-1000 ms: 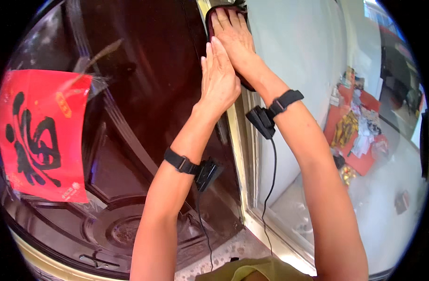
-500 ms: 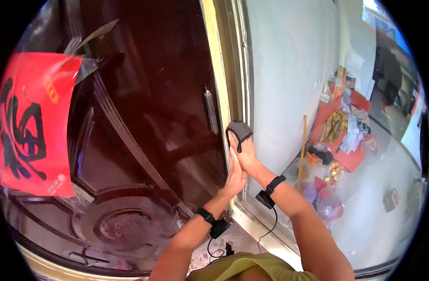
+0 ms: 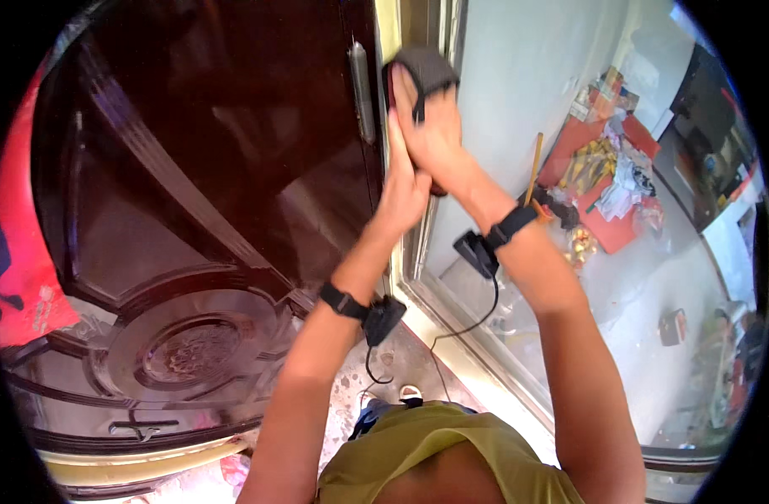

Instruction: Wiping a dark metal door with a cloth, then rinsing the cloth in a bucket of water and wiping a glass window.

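Observation:
My right hand has its fingers tucked under the dark grey, black-edged upper of what looks like a slipper. A dark reddish edge, apparently its sole, shows beside and below the hand. The slipper lies over the narrow door frame, close to the long handle of the dark red door; whether it touches the frame I cannot tell. Alongside the right hand, my left hand has its fingers stretched forward against the right hand and the slipper's edge. Both wrists wear black straps with small cabled boxes.
Right of the frame stands a pale, glassy panel. Beyond it are a stick, a red surface piled with cloths and loose items on the floor. A red paper sheet hangs on the door at left. My feet show below.
Both hands and the slipper have moved up along the door frame, past the handle's lower end. The view has shifted, bringing my feet into sight and cutting off more of the red sheet.

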Demonstrator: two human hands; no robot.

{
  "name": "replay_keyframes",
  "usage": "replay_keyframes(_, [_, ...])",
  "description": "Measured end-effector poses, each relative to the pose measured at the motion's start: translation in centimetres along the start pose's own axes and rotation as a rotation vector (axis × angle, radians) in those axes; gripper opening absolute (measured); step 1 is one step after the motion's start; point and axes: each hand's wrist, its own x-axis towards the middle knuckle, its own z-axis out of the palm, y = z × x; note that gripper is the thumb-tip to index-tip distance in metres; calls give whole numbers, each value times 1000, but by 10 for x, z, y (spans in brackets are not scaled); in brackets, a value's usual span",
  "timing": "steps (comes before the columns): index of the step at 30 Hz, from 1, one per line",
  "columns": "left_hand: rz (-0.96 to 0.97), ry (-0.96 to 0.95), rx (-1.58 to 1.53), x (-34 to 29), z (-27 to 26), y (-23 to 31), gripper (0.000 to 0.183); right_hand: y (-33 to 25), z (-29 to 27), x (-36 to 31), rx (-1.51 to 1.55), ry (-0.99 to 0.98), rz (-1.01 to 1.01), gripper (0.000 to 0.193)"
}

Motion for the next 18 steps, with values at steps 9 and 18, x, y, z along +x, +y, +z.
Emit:
replay_keyframes(9, [-461, 55, -197, -197, 81, -74, 94, -49, 55, -210, 387, -465, 197, 48])
replay_keyframes(18, [-792, 88, -358, -326, 121, -140, 93, -82, 93, -361, 242, -989, -103, 41])
